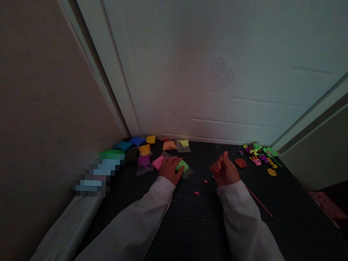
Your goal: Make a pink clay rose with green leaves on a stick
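My left hand (170, 169) has its thumb and index finger around a small clear bag of light green clay (182, 167). Its other fingers lie over the edge of a pink clay bag (158, 162). To the right, my right hand (225, 172) is raised a little with its fingers curled and the thumb up in a pinch. A tiny pale speck shows at the fingertips, too small to name. Between the hands lie two small pink clay bits (196, 193). A thin pink stick (259, 200) rests beside my right sleeve.
Several clay bags in blue, orange and purple (144, 162) line the back left of the dark table (184, 231). Colourful clay shapes (256, 151) and a red-brown flat piece (241, 163) are at the right. A white panel with hearts (176, 69) stands behind.
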### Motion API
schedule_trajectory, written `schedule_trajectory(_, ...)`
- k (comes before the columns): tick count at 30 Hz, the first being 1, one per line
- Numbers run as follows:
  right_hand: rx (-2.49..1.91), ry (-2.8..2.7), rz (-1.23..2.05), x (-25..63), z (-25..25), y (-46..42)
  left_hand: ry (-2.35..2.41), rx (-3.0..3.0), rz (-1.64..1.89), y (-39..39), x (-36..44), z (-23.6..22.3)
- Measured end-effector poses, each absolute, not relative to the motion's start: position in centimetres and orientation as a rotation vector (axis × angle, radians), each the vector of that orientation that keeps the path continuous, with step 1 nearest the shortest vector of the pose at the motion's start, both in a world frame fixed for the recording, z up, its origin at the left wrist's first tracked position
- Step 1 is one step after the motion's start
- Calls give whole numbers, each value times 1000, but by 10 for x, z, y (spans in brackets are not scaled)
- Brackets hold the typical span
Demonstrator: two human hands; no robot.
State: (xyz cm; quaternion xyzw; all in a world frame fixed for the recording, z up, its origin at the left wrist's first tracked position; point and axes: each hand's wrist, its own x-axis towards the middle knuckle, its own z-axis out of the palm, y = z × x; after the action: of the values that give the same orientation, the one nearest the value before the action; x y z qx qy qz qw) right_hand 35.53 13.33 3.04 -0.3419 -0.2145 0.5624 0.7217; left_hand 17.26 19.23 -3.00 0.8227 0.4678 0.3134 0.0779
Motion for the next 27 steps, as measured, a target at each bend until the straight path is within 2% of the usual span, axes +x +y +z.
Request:
schedule_trajectory(6, -783, -445, 1234, 356, 34, 134, 1113, 2691, 635, 190, 172, -26)
schedule_trajectory(13, -788, -421, 1228, 355, 33, 135, 1193, 2787, 414, 187, 175, -23)
schedule_trajectory(27, -801, -449, 1191, 356, 28, 137, 1274, 2786, 359, 175, 181, -11)
